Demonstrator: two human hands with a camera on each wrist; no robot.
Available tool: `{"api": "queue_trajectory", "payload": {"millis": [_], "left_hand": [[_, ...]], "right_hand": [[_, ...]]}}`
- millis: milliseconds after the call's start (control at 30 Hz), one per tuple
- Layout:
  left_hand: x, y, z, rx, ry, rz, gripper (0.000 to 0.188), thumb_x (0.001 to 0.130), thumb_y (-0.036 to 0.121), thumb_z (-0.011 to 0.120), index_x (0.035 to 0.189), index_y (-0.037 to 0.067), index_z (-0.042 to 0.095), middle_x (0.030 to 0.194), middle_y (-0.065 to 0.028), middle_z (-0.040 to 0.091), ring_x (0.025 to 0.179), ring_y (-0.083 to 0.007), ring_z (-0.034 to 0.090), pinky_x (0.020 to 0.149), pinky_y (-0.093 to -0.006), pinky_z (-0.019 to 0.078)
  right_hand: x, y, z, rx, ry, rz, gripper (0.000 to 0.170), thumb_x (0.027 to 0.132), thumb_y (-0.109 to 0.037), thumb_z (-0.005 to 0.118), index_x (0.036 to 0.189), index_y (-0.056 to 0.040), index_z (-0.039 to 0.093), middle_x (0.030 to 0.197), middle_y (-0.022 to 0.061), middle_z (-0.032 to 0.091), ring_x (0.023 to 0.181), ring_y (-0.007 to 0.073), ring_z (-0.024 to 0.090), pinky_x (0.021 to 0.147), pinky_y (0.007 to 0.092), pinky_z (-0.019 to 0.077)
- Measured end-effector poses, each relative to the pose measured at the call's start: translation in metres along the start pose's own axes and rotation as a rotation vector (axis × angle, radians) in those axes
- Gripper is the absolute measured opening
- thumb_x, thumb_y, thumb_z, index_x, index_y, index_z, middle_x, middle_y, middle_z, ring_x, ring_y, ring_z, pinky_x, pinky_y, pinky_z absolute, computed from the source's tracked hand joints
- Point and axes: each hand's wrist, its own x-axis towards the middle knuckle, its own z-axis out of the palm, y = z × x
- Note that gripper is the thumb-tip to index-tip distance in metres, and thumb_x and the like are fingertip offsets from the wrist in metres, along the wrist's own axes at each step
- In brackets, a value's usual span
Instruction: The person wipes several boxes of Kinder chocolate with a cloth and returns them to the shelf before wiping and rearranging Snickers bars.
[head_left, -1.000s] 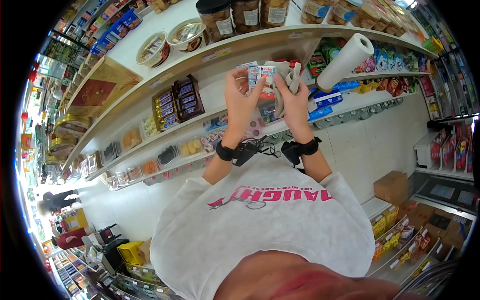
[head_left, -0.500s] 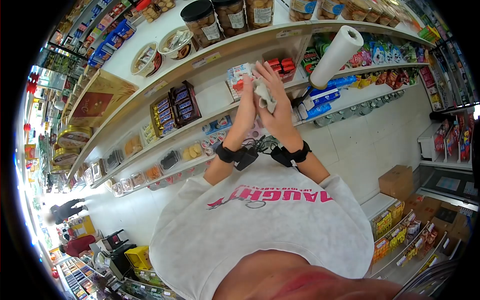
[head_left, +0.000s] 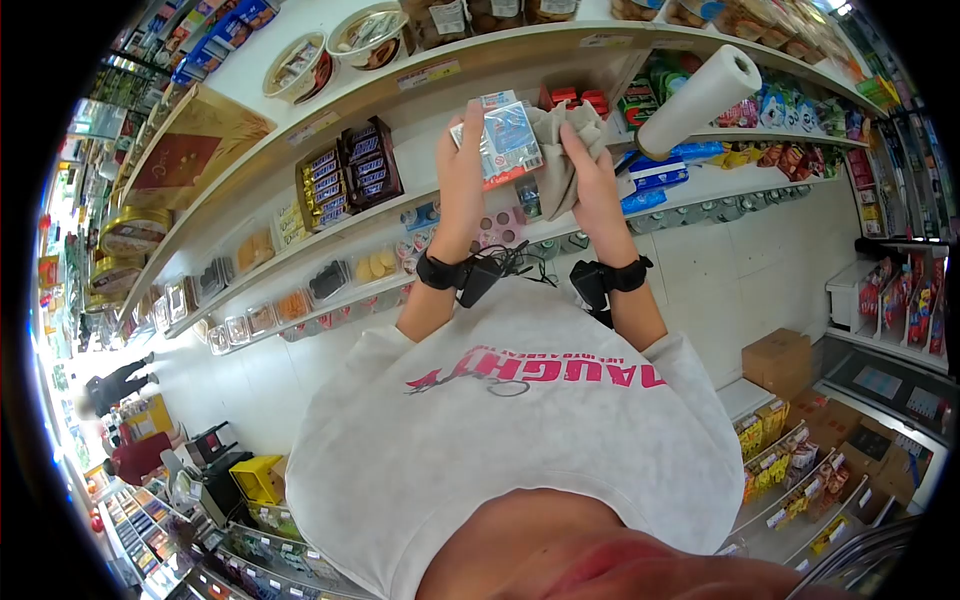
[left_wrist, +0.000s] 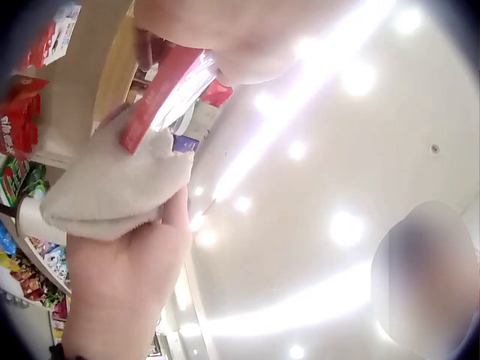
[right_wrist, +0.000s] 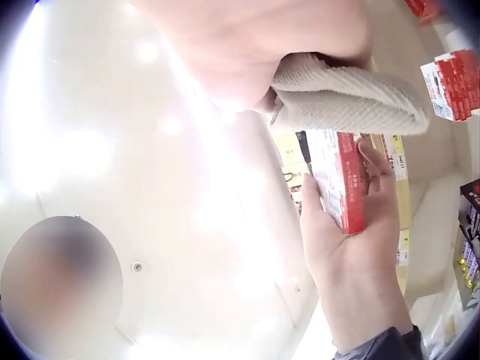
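My left hand (head_left: 462, 195) grips a flat white, blue and red Kinder chocolate box (head_left: 510, 145), its broad face turned up in the head view. In the right wrist view, the fingers and thumb hold the box by its edges, with the red side (right_wrist: 351, 187) showing. My right hand (head_left: 600, 200) holds a crumpled grey-beige cloth (head_left: 556, 170), thumb on top, right at the box's right edge. From the left wrist view, the folded cloth (left_wrist: 112, 184) covers most of those fingers and overlaps the box's end.
Behind the hands runs a white shelf with red packs (head_left: 590, 100) and a tray of Snickers bars (head_left: 370, 165). A white plastic roll (head_left: 700, 100) juts out on the right. Tubs (head_left: 368, 38) and jars stand above; clear food boxes (head_left: 328, 278) line the lower shelf.
Half a second ago both hands were close together with the cloth between them. Now they are farther apart, the box's broad face shows, and the cloth hangs spread at its right edge.
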Motion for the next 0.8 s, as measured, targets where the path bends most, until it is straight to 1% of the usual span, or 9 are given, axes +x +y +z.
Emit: {"api": "queue_trajectory", "payload": {"millis": [67,267,367,467,567,600,700,733,800], "left_hand": [[-0.002,0.013,-0.003,-0.125,-0.013,-0.077,0.037,0.102,0.037,0.062,0.108,0.000,0.066,0.100,-0.0064,0.070,0.085,-0.0130,0.071,0.072,-0.0291,0.0564],[0.007,0.007,-0.022,-0.208,-0.012,-0.135,0.035,0.102,0.034,0.062,0.107,-0.001,0.065,0.099,-0.0083,0.071,0.084,-0.0148,0.072,0.071,-0.0304,0.0570],[0.005,0.007,-0.026,-0.200,-0.006,-0.148,0.035,0.103,0.034,0.061,0.109,0.000,0.065,0.101,-0.0081,0.071,0.086,-0.0123,0.070,0.073,-0.0277,0.0556],[0.012,-0.005,-0.039,0.100,0.002,-0.036,0.052,0.102,0.040,0.063,0.123,-0.007,0.059,0.112,-0.0124,0.069,0.096,-0.0141,0.068,0.080,-0.0277,0.0539],[0.008,-0.008,-0.040,0.409,0.064,0.272,0.062,0.101,0.044,0.062,0.132,-0.009,0.051,0.121,-0.0162,0.064,0.107,-0.0159,0.063,0.089,-0.0297,0.0511],[0.003,-0.003,-0.039,0.385,0.016,0.231,0.062,0.102,0.046,0.059,0.134,-0.007,0.050,0.122,-0.0155,0.063,0.110,-0.0175,0.062,0.093,-0.0309,0.0484],[-0.010,0.012,-0.030,0.234,-0.093,0.088,0.067,0.105,0.054,0.048,0.139,-0.003,0.047,0.126,-0.0136,0.060,0.118,-0.0203,0.057,0.104,-0.0337,0.0424],[-0.012,0.010,-0.024,0.129,-0.108,0.033,0.071,0.104,0.058,0.043,0.140,-0.003,0.047,0.129,-0.0131,0.059,0.120,-0.0201,0.057,0.105,-0.0342,0.0419],[-0.014,0.016,-0.021,0.002,-0.154,-0.123,0.078,0.104,0.065,0.034,0.142,-0.002,0.047,0.132,-0.0119,0.059,0.122,-0.0199,0.055,0.106,-0.0355,0.0407]], "right_hand": [[-0.002,0.002,0.004,0.108,-0.001,0.024,0.042,0.101,-0.027,0.064,0.135,-0.0038,0.053,0.121,0.0028,0.064,0.108,0.0129,0.062,0.093,0.0276,0.0488],[-0.018,-0.001,0.023,0.283,-0.143,0.196,0.036,0.099,-0.021,0.067,0.131,-0.0065,0.057,0.125,0.0056,0.063,0.113,0.0138,0.061,0.094,0.0304,0.0517],[-0.024,0.011,0.029,-0.093,-0.221,0.001,0.041,0.095,-0.014,0.072,0.132,-0.0055,0.056,0.125,0.0058,0.063,0.111,0.0134,0.062,0.091,0.0292,0.0522],[-0.020,0.014,0.032,-0.202,-0.117,-0.034,0.042,0.092,-0.011,0.075,0.129,-0.0024,0.059,0.119,0.0056,0.066,0.103,0.0118,0.063,0.089,0.0279,0.0517],[-0.011,0.013,0.036,-0.513,0.001,-0.297,0.032,0.093,-0.010,0.071,0.121,0.0032,0.064,0.107,0.0036,0.070,0.092,0.0091,0.063,0.084,0.0252,0.0499],[-0.006,0.017,0.035,-0.529,0.029,-0.413,0.033,0.095,-0.009,0.070,0.124,0.0034,0.062,0.107,0.0038,0.070,0.090,0.0083,0.062,0.083,0.0252,0.0496],[-0.007,0.023,0.040,-0.622,0.049,-0.494,0.034,0.095,-0.006,0.068,0.128,0.0009,0.062,0.104,0.0043,0.071,0.089,0.0074,0.060,0.084,0.0246,0.0488],[-0.009,0.024,0.038,-0.703,-0.047,-0.490,0.040,0.093,-0.003,0.067,0.132,-0.0008,0.060,0.114,0.0107,0.071,0.102,0.0157,0.065,0.093,0.0290,0.0488],[-0.012,0.023,0.046,-0.817,-0.233,-0.616,0.045,0.091,-0.001,0.066,0.135,-0.0007,0.058,0.127,0.0151,0.065,0.117,0.0251,0.062,0.101,0.0334,0.0467]]}}
